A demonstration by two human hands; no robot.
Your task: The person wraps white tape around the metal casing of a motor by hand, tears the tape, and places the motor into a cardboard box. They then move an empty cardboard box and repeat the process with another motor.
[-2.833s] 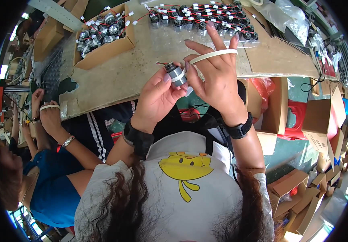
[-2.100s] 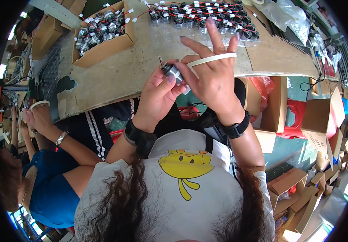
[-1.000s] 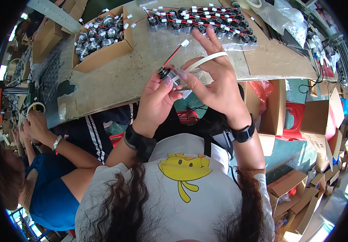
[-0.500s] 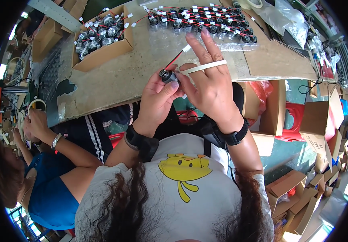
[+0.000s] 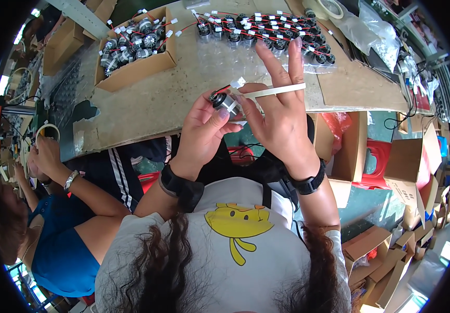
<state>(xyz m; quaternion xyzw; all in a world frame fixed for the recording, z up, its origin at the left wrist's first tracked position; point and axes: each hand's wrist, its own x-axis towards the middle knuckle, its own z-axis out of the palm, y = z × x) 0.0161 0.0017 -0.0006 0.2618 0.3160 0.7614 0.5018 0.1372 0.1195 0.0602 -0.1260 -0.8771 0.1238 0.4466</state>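
My left hand (image 5: 204, 122) is closed round a small cylindrical motor (image 5: 226, 104), its black end turned up and to the left. A pale band crosses the motor's silver body. Red and dark wires with a white connector (image 5: 238, 82) stick up from it. On my right hand (image 5: 286, 117) hangs a thin, pale ring like a narrow roll of tape (image 5: 282, 90), hooked over the fingers. Two of that hand's fingers stretch up and apart, while its thumb is bent close to the motor. What lies between the thumb and the folded fingers is partly hidden.
A cardboard box (image 5: 136, 68) full of similar motors stands on the table (image 5: 131, 107) at the left. Rows of wired motors (image 5: 266, 34) lie on clear plastic at the back. A co-worker's hand (image 5: 47, 156) holds a tape roll. Open cartons (image 5: 358, 146) stand at the right.
My right hand has shifted slightly right and its two raised fingers have spread. The motor has turned in my left hand, showing the pale band, and its connector has dropped lower.
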